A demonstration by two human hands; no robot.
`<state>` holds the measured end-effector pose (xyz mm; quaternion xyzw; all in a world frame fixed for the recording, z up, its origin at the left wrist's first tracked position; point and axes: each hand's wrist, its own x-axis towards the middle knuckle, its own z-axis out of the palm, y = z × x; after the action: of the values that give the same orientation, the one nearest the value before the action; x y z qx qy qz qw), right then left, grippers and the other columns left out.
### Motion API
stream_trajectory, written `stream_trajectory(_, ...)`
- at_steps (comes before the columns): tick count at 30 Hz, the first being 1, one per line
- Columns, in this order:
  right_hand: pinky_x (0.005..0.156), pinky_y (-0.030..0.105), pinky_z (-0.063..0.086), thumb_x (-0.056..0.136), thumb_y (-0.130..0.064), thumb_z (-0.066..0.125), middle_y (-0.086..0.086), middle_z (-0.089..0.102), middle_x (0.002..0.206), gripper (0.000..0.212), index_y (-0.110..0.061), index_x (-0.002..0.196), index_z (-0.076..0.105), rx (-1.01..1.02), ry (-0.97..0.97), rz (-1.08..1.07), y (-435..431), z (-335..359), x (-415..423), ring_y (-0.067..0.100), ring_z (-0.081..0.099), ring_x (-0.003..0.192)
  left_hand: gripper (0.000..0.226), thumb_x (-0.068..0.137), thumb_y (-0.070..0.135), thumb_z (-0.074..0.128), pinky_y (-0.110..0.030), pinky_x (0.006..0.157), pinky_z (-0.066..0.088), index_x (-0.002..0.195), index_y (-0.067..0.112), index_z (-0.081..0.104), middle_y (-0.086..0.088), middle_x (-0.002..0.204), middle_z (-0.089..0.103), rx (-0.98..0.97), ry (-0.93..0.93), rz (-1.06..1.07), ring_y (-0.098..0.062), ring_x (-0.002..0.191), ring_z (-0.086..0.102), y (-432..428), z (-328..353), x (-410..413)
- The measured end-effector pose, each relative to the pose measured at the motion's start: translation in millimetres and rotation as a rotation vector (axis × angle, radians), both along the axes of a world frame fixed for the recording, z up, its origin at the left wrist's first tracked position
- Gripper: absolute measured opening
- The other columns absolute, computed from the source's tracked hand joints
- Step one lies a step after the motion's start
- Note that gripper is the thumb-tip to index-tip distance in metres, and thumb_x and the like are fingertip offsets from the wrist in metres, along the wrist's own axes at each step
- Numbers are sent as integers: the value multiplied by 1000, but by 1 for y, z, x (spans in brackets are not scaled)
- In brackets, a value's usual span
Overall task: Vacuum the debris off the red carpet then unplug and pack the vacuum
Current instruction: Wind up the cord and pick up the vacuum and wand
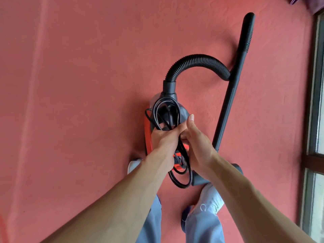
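Note:
A red and grey vacuum body (149, 132) sits on the red carpet (78, 85), mostly hidden behind my hands. Its black ribbed hose (196, 59) arcs right to a long black wand (233, 92) lying on the carpet. A coiled black power cord (164, 111) hangs in loops above the vacuum. My left hand (164, 135) grips the bundle of loops. My right hand (196, 142) holds the cord beside it, thumb raised, fingers curled round the strands. More loops (180, 179) dangle below the hands.
My two feet in light shoes (212, 195) stand on the carpet just behind the vacuum. A dark window frame (315, 102) runs along the right edge. A purple cloth (298, 0) shows at the top right corner.

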<state>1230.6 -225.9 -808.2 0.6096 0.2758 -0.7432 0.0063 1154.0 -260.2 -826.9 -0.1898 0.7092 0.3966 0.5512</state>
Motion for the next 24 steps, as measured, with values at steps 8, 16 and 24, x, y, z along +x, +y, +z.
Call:
stream_trajectory(8,101,49,46,100,-58,32,23,68,119,71,1,122,65,-63,99,-288,-2,-5,9,32,66,112,64,51,41,88,-41,80,61,105,18,62,-4,95,75,-160,209,-107,-27,83,74,25,-15,15)
stream_trajectory(16,79,37,59,92,-4,53,12,66,74,19,6,92,69,271,-412,-261,36,-63,93,28,66,71,54,74,30,81,-31,82,48,118,12,56,-8,116,70,-265,505,-233,-31,108,66,28,-31,22)
stream_trajectory(24,99,44,51,87,-9,66,7,64,107,43,-7,130,60,268,-578,-8,53,-138,139,21,62,86,39,80,22,71,-38,77,47,113,17,52,-9,105,71,-319,757,-318,-36,100,65,29,-47,36)
